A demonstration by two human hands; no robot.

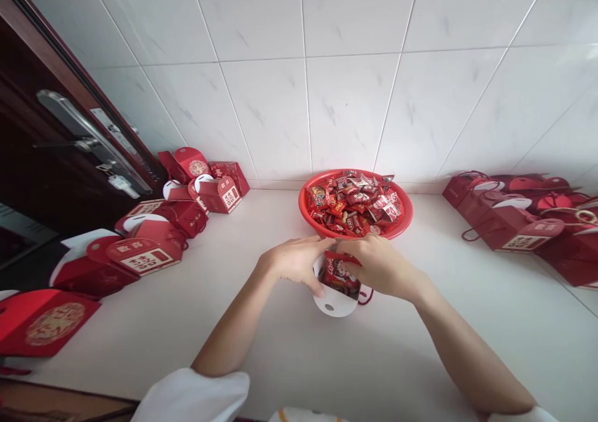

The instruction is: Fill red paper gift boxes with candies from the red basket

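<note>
An open gift box point(334, 302) stands in the middle of the white surface, its white rounded flap folded toward me and a dark red cord at its right. Red candy packets point(337, 272) fill its opening. My left hand point(299, 262) is wrapped round the box's left side, thumb on the inner edge of the flap. Over the right side of the opening lies my right hand point(376, 265), its fingers bent down against the packets; whether they grip one is hidden. Just behind both hands sits a red oval basket point(303, 213) heaped with wrapped candies point(355, 201).
Several red gift boxes point(149, 248) line the left side, some with flaps up. More red boxes point(509, 223) with cords stand together at the right. A tiled wall point(350, 111) rises behind, and a dark door point(56, 129) with a handle and keys is at the left.
</note>
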